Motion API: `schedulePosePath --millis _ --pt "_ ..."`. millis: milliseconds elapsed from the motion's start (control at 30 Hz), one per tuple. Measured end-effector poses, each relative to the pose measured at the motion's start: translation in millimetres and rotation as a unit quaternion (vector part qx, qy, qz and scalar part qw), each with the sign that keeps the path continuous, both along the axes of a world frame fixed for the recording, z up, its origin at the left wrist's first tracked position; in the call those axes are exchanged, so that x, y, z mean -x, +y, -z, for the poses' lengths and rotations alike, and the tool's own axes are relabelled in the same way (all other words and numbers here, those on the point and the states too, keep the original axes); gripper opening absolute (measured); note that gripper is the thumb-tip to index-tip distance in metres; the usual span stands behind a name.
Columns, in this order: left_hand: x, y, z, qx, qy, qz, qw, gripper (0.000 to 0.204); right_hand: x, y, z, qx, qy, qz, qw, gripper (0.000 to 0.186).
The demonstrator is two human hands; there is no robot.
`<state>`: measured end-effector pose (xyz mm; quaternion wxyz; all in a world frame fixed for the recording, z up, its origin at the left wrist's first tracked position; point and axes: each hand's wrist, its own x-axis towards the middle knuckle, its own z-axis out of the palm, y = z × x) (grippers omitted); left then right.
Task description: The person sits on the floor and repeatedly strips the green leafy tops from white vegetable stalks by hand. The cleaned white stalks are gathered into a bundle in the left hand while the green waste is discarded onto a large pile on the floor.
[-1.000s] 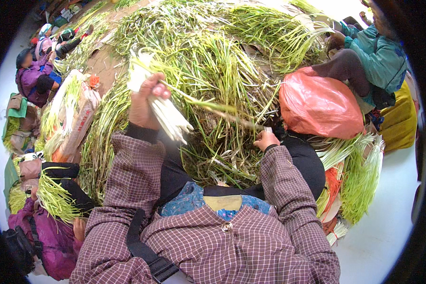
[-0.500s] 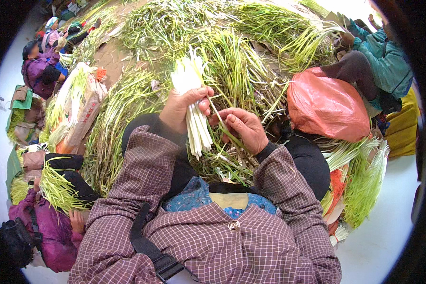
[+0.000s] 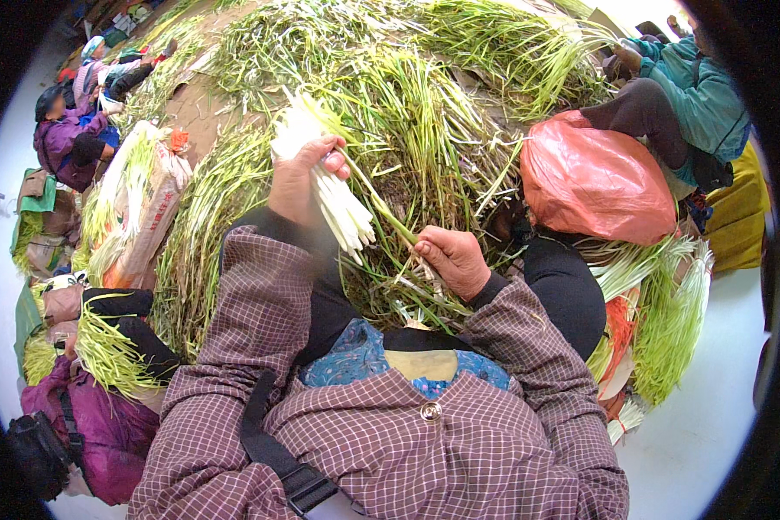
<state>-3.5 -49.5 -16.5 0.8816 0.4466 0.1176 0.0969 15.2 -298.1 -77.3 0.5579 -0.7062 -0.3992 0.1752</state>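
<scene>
My left hand (image 3: 301, 184) is closed around a bundle of pale, leek-like stalks (image 3: 341, 206). Their whitish upper ends rise above the fist, and the cut-looking lower ends slant down to the right. A single greenish stalk (image 3: 374, 196) runs from the fingertips of that hand to my right hand (image 3: 456, 263), which is closed on its lower end with the thumb on top. Dry-looking shreds hang just under the right fist. Beneath both hands, between my knees, lies a heap of loose green stalks (image 3: 425, 147).
A pink-red plastic sack (image 3: 594, 186) bulges by my right knee. Bundled green stalks (image 3: 672, 321) lie behind it. On my left, more stalks rest on a printed sack (image 3: 158, 208). Seated people work nearby, one in teal (image 3: 702, 100) at right and others in purple (image 3: 104, 425) at left.
My left hand has shifted left and slightly up with the bundle, which now tilts more. My right hand has moved down and right, its fingers closing into a fist on the single stalk.
</scene>
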Motion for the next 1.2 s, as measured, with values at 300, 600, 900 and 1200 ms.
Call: schedulePosePath --millis 300,600,900,1200 --pt "-1 47 -10 0.122 -0.109 -0.023 0.986 0.014 12 -36 103 0.249 0.106 -0.014 0.963 0.016" --pt "10 101 -13 0.211 -0.161 -0.003 0.964 0.015 -5 -74 159 0.613 -0.049 -0.203 0.762 0.036" --pt "3 70 -10 0.239 -0.111 0.093 0.96 0.015 -34 -61 60 0.325 -0.07 0.053 0.942 0.053" --pt "-5 63 5 0.253 -0.1 0.116 0.955 0.025 -5 -21 27 0.047 0.351 -0.171 0.919 0.031"
